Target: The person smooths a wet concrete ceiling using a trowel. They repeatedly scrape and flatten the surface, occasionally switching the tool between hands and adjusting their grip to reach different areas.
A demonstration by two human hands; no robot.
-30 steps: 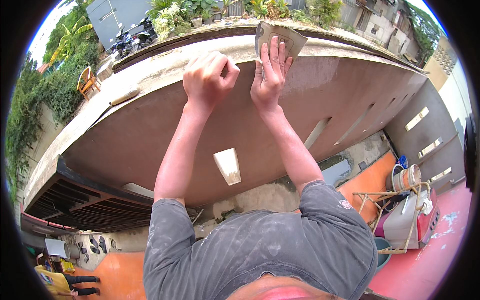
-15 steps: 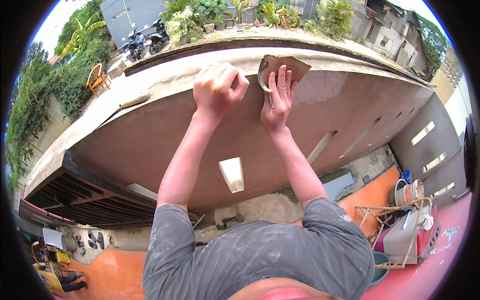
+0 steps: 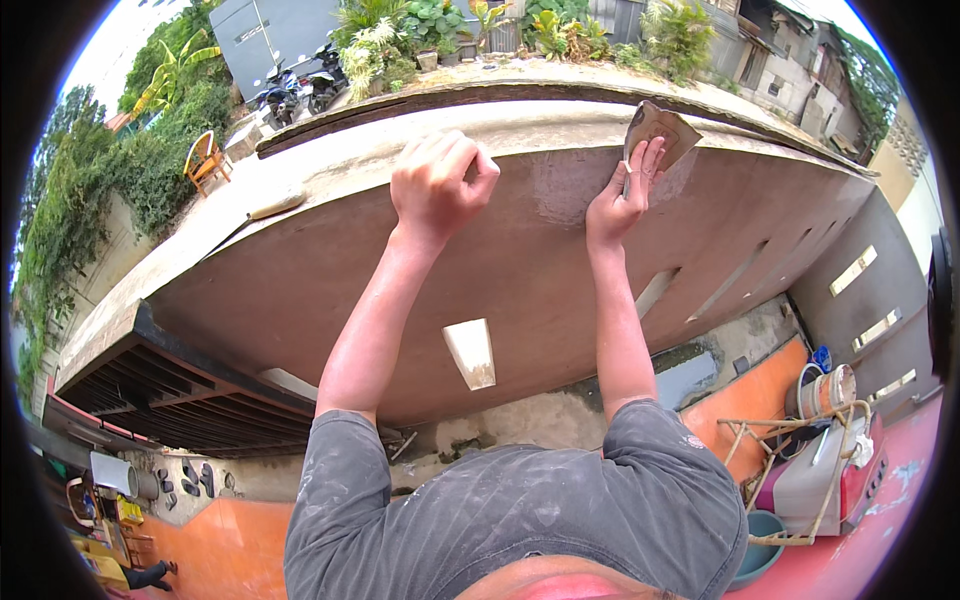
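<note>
My right hand [image 3: 624, 205] holds a bent, brownish sheet of sandpaper [image 3: 668, 130], pressing it with stretched fingers near the top edge of the plastered wall [image 3: 540, 290]. One edge of the sheet curls round beside the fingers. Farther left, my left hand [image 3: 440, 188] is closed in a fist at the wall's upper rim. Its palm is hidden, so I cannot tell whether anything is inside. A paler, scuffed patch [image 3: 565, 185] shows on the wall between the two hands.
A ledge [image 3: 340, 180] runs along the wall top, with a dark strip [image 3: 420, 100] behind it. Dark slatted metalwork [image 3: 190, 390] stands at lower left. A bamboo frame [image 3: 765, 440] and a teal tub [image 3: 760, 545] are at lower right. Slots pierce the wall.
My right hand has slid to the right along the wall top with the sandpaper, uncovering the scuffed patch. The left fist stays almost where it was.
</note>
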